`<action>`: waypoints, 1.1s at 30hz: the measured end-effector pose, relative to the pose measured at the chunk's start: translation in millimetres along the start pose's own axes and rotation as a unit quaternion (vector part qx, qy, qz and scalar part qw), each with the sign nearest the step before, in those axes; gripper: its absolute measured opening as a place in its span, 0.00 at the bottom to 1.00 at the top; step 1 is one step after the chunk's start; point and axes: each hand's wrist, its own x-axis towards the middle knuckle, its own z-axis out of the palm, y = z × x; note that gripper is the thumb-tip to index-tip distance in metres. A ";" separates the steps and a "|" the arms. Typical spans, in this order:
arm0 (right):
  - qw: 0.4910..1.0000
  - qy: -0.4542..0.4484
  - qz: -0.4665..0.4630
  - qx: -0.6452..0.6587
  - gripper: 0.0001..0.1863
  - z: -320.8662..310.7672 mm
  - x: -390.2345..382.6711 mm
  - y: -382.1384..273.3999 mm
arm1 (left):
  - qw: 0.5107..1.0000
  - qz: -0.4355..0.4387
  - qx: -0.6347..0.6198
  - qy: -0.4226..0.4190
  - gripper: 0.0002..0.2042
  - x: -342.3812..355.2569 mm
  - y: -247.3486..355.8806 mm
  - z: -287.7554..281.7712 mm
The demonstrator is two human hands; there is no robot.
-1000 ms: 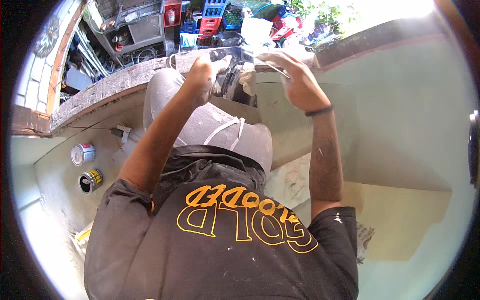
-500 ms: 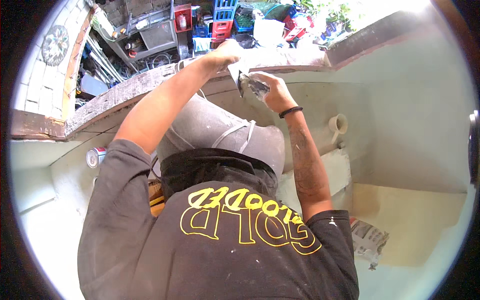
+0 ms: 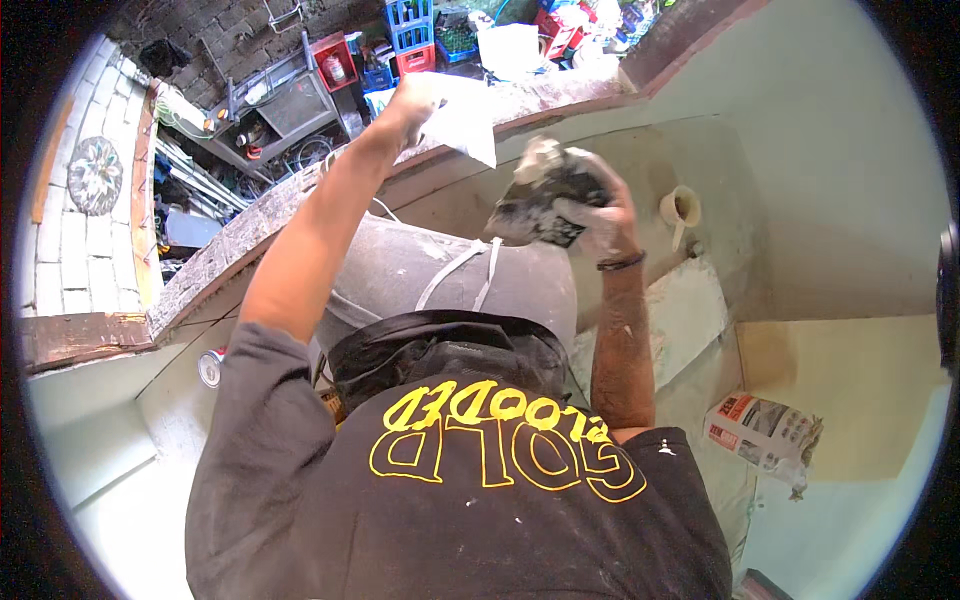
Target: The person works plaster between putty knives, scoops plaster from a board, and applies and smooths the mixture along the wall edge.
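At the wall's top edge, my left hand (image 3: 410, 105) is closed on a flat, bright white blade that looks like a wide putty knife (image 3: 466, 125). Its handle is hidden in my fingers. To the right and nearer me, my right hand (image 3: 612, 222) grips a dark flat plate, perhaps a scraper (image 3: 540, 205), between thumb and fingers. Pale putty smears the plate, and a lump of putty (image 3: 541, 158) sits along its upper edge. A gap separates the blade from the plate. Motion blurs the right hand slightly.
A rough wall ledge (image 3: 235, 245) curves ahead of me. Beyond it are stacked crates (image 3: 410, 35) and a metal sink unit (image 3: 290, 105). Right of me are a cream ring-shaped object with a tail (image 3: 682, 207) and a printed paper bag (image 3: 762, 436). A can (image 3: 211, 368) stands left.
My right hand has drawn the dark plate away from the white blade, toward me and right, turning its broad face into view. My left hand has shifted left; the blade now shows its wide face.
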 end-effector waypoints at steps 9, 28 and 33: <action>0.905 -0.083 -0.052 -0.414 0.22 35.5 18.5 -54.1 | 0.991 -0.001 -0.131 0.041 0.11 -113.2 -14.3 16.8; 0.800 -0.192 -0.135 -0.552 0.27 72.4 16.6 37.9 | 0.630 0.257 0.731 -0.052 0.11 -27.7 -27.0 -30.0; 0.806 -0.188 -0.122 -0.547 0.26 74.7 11.1 26.4 | 0.972 0.064 0.219 0.058 0.05 -7.6 -32.7 -46.1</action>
